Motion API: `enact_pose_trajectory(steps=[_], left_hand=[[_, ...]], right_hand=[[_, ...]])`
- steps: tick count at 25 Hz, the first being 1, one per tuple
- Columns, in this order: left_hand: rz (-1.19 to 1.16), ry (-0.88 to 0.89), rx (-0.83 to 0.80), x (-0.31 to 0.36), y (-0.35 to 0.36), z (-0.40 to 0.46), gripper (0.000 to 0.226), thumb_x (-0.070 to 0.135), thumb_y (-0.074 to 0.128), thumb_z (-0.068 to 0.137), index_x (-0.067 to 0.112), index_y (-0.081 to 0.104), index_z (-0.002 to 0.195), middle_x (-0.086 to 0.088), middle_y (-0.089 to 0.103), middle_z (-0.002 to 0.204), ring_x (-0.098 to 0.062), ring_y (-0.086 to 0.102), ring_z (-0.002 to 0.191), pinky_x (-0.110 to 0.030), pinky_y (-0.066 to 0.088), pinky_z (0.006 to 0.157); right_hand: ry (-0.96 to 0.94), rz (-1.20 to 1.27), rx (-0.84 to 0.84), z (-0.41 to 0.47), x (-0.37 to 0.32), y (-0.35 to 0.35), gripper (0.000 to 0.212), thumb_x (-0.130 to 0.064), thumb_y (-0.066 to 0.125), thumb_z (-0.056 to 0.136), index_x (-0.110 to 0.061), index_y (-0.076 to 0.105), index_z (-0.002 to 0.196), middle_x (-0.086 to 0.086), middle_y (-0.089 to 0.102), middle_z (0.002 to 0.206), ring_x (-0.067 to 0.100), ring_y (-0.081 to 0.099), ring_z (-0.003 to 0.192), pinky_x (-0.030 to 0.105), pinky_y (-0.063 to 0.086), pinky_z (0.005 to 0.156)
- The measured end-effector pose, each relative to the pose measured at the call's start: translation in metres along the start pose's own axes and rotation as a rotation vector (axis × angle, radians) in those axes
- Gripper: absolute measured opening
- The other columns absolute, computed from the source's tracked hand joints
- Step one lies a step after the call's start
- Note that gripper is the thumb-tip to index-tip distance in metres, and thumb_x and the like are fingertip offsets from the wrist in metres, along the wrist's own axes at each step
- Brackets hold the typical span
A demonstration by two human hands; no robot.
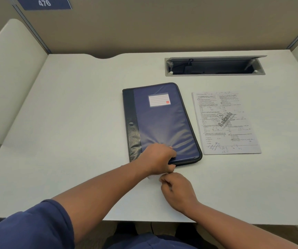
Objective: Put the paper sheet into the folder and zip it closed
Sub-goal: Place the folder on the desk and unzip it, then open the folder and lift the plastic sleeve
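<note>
A dark blue zip folder (160, 121) with a black spine strip and a white label lies flat and closed in the middle of the desk. My left hand (158, 159) grips its near edge, thumb under and fingers on the cover. Just below that edge my right hand (176, 187) has its fingers pinched together close to the folder's rim; whether they hold the zip pull is hidden. The printed paper sheet (225, 123) lies flat on the desk right beside the folder, apart from both hands.
The white desk (73, 141) sits inside a cubicle with beige partition walls. An open cable tray slot (214, 66) is set in the desk at the back right. A numbered blue sign (44, 3) hangs at the top left.
</note>
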State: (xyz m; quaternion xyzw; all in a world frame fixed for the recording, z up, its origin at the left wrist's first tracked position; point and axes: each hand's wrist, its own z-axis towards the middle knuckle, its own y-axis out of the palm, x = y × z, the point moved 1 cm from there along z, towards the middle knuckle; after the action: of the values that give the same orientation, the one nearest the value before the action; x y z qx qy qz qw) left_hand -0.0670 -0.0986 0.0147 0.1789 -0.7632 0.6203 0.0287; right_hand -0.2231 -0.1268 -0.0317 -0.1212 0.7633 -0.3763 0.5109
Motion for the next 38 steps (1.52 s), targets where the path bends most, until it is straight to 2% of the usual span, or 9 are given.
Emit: enact_pose_trajectory(steps=[4,8,11,18,21,25,29,33,38], left_hand=[[0.028,0.013,0.038,-0.004,0.007,-0.004,0.017,0.035,0.060,0.086,0.019,0.061,0.079,-0.002,0.069,0.098,-0.030,0.065,0.089,-0.029,0.033,0.063],[0.060,0.025,0.048,-0.007,0.013,-0.011,0.018,0.031,0.059,0.087,0.015,0.067,0.086,-0.004,0.071,0.113,-0.032,0.066,0.101,-0.032,0.050,0.080],[0.049,0.011,0.017,-0.012,0.020,-0.016,0.022,0.030,0.057,0.087,0.014,0.070,0.096,-0.004,0.067,0.132,-0.033,0.062,0.118,-0.037,0.053,0.091],[-0.312,-0.010,0.145,-0.035,0.029,-0.038,0.039,0.047,0.076,0.084,0.021,0.075,0.113,0.003,0.066,0.136,-0.022,0.055,0.134,-0.042,0.052,0.100],[-0.421,-0.335,0.420,-0.054,0.024,-0.044,0.060,0.049,0.084,0.079,0.017,0.069,0.128,-0.010,0.054,0.148,-0.031,0.045,0.137,-0.051,0.039,0.114],[-0.653,-0.808,0.361,-0.078,0.022,-0.047,0.105,0.054,0.086,0.075,0.017,0.034,0.158,-0.010,0.033,0.163,-0.032,0.029,0.148,-0.048,0.027,0.122],[-0.813,-0.782,0.437,-0.089,0.025,-0.050,0.110,0.046,0.092,0.069,0.017,0.034,0.158,-0.001,0.042,0.158,-0.026,0.039,0.142,-0.047,0.037,0.117],[-0.957,-0.697,0.440,-0.095,0.020,-0.051,0.098,0.052,0.093,0.062,0.035,0.045,0.146,0.039,0.052,0.126,0.008,0.049,0.118,-0.016,0.044,0.099],[-1.206,-0.654,0.232,-0.108,0.005,-0.052,0.093,0.031,0.096,0.069,0.020,0.050,0.148,0.001,0.064,0.140,-0.021,0.059,0.130,-0.044,0.048,0.110]], right_hand=[[0.182,0.272,0.305,0.005,0.020,-0.020,0.026,0.000,0.060,0.088,-0.018,0.063,0.069,-0.006,0.063,0.068,0.013,0.057,0.067,0.034,0.047,0.060],[0.348,0.343,0.534,0.027,0.034,-0.050,0.015,-0.011,0.062,0.086,-0.024,0.065,0.091,-0.004,0.064,0.091,0.013,0.058,0.078,0.037,0.052,0.073],[0.485,0.257,0.446,0.045,0.039,-0.058,0.040,-0.027,0.066,0.088,-0.020,0.061,0.126,-0.002,0.060,0.120,0.022,0.058,0.105,0.045,0.050,0.095],[0.520,0.285,0.388,0.069,0.035,-0.063,0.042,-0.039,0.076,0.079,-0.005,0.051,0.081,0.017,0.060,0.082,0.035,0.053,0.070,0.044,0.047,0.062],[0.535,0.323,0.374,0.073,0.039,-0.064,0.034,-0.031,0.078,0.079,-0.005,0.059,0.090,0.013,0.064,0.089,0.035,0.059,0.078,0.043,0.053,0.072],[0.552,0.420,0.369,0.076,0.036,-0.065,0.029,-0.026,0.079,0.077,-0.012,0.066,0.098,0.008,0.071,0.097,0.034,0.068,0.091,0.049,0.058,0.085],[0.547,0.549,0.348,0.077,0.028,-0.077,0.030,-0.023,0.073,0.070,-0.017,0.069,0.099,0.012,0.070,0.087,0.033,0.066,0.077,0.049,0.059,0.079],[0.430,0.729,0.365,0.081,0.007,-0.107,0.024,-0.016,0.063,0.077,-0.017,0.075,0.098,0.005,0.055,0.074,0.021,0.050,0.068,0.036,0.048,0.065],[0.161,0.954,0.248,0.082,-0.050,-0.140,0.019,-0.007,0.060,0.086,-0.016,0.076,0.083,0.000,0.076,0.080,0.014,0.069,0.069,0.031,0.056,0.062]])
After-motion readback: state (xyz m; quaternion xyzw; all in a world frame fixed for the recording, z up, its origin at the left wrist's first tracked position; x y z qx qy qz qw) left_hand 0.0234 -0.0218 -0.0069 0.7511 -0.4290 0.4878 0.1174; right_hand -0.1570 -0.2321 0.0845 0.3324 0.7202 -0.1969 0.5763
